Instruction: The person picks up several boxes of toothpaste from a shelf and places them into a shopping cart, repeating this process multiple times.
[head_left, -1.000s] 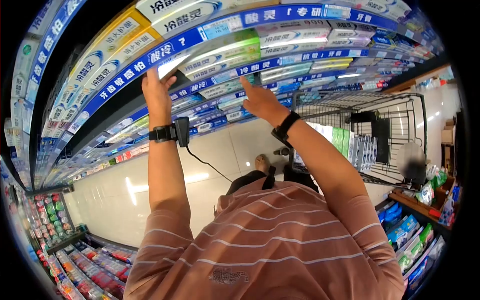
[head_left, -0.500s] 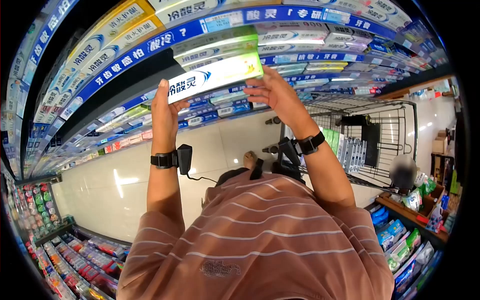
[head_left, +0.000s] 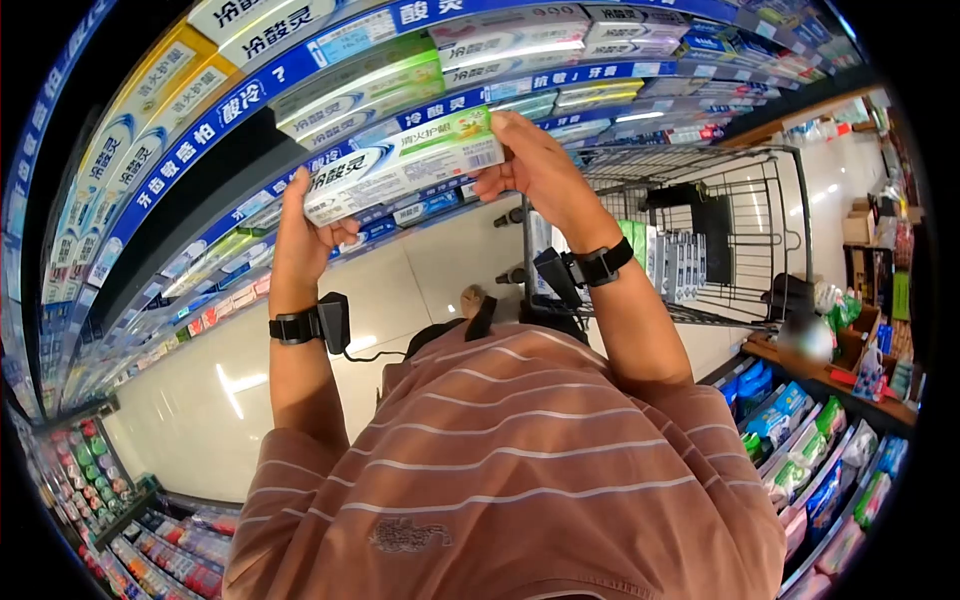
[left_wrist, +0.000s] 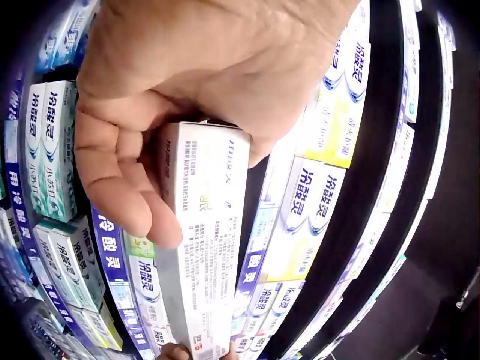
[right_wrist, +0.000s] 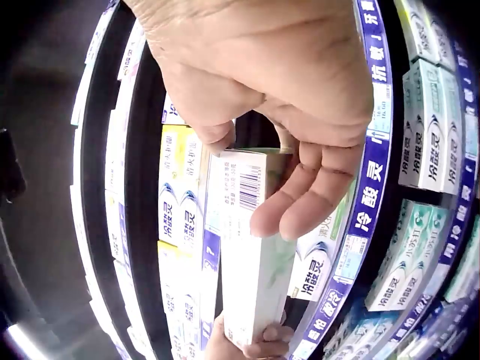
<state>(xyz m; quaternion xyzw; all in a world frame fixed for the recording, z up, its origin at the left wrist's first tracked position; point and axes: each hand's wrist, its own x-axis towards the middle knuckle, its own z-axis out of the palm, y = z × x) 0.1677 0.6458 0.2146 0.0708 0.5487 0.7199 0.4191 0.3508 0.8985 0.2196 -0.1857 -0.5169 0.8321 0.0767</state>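
Both hands hold a long white toothpaste box with a green end, level in front of the shelves. My left hand grips its left end, thumb on the near top edge and fingers curled beneath. At the other end my right hand pinches the box between thumb and fingers. In the left wrist view the box shows a side full of small print. A barcode faces up on the box in the right wrist view. Similar green-ended boxes lie stacked on the shelf just behind it.
Shelves with blue label strips curve across the front, stocked with yellow-and-white toothpaste boxes and other cartons. To the right stands a wire shopping cart with several packages inside. Bagged goods fill a low rack at lower right.
The left hand has drawn the toothpaste box out from the shelf toward the body. My right hand, earlier pointing at the shelf, has come onto its right end. The box has tilted to show its printed side.
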